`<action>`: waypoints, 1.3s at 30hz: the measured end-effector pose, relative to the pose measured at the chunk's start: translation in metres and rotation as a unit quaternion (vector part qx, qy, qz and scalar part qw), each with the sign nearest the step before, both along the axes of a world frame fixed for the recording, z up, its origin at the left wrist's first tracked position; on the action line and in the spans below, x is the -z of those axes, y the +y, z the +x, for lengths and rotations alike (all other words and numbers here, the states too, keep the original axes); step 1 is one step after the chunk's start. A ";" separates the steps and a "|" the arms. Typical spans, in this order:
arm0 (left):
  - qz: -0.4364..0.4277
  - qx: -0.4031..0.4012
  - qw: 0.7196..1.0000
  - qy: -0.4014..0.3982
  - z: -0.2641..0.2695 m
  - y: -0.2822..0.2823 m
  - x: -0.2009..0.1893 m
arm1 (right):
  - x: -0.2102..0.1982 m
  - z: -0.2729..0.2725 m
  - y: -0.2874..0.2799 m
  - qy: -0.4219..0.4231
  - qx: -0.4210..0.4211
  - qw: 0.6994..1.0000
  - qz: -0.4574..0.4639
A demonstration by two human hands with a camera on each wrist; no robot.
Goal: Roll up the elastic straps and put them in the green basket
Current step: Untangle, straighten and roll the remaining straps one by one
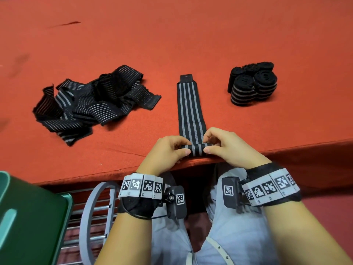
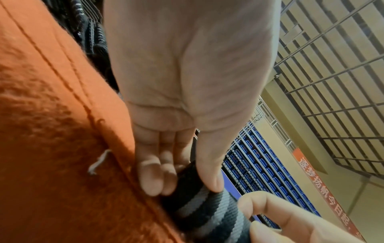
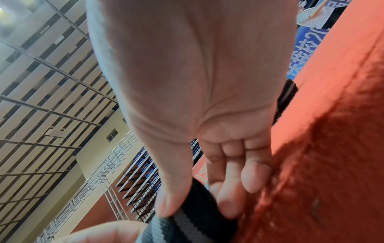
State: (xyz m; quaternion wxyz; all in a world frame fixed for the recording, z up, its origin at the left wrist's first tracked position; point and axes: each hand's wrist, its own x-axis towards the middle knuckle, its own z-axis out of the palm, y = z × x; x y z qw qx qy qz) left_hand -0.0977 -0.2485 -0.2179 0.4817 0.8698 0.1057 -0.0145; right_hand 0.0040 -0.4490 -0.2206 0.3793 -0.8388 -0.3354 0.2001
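A black elastic strap with grey stripes lies flat on the orange table, running away from me. Its near end is curled into a small roll at the table's front edge. My left hand pinches the roll's left end between thumb and fingers. My right hand pinches its right end the same way. The wrist views show the roll held under each thumb. The green basket stands below the table at the lower left.
A loose heap of unrolled straps lies on the table to the left. Several rolled straps stand grouped at the right. A grey wire rack sits beside the basket, under the table edge.
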 end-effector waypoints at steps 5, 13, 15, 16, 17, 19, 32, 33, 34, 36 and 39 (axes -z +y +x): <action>-0.016 -0.017 1.000 -0.004 0.004 -0.004 0.003 | -0.002 0.000 0.000 0.006 0.003 1.000 -0.007; 0.075 -0.040 0.994 -0.065 0.011 -0.007 0.011 | -0.001 0.002 0.010 -0.017 0.029 0.999 -0.031; 0.095 -0.021 0.992 -0.077 0.009 -0.007 0.010 | -0.001 0.003 0.012 -0.022 0.033 0.999 -0.036; 0.098 -0.010 0.992 -0.078 0.008 -0.006 0.009 | 0.000 0.003 0.013 -0.024 0.035 0.998 -0.037; 0.101 0.000 0.992 -0.074 0.007 -0.006 0.008 | 0.000 0.004 0.014 -0.028 0.038 0.998 -0.039; 0.121 0.016 0.991 -0.062 0.007 -0.004 0.007 | 0.000 0.004 0.015 -0.040 0.046 0.997 -0.044; 0.192 0.022 0.980 -0.046 0.015 -0.007 0.007 | 0.006 0.006 0.011 -0.117 -0.014 0.993 -0.022; 0.192 0.020 0.980 -0.053 0.013 -0.008 0.007 | 0.007 0.005 0.012 -0.119 -0.005 0.993 -0.020; 0.194 0.018 0.979 -0.056 0.012 -0.008 0.007 | 0.008 0.005 0.013 -0.122 0.005 0.992 -0.018; 0.201 0.013 0.978 -0.057 0.010 -0.009 0.006 | 0.007 0.003 0.014 -0.125 0.017 0.992 -0.021; 0.198 -0.004 0.978 -0.069 0.008 -0.009 0.004 | 0.003 0.000 0.011 -0.118 0.011 0.992 -0.036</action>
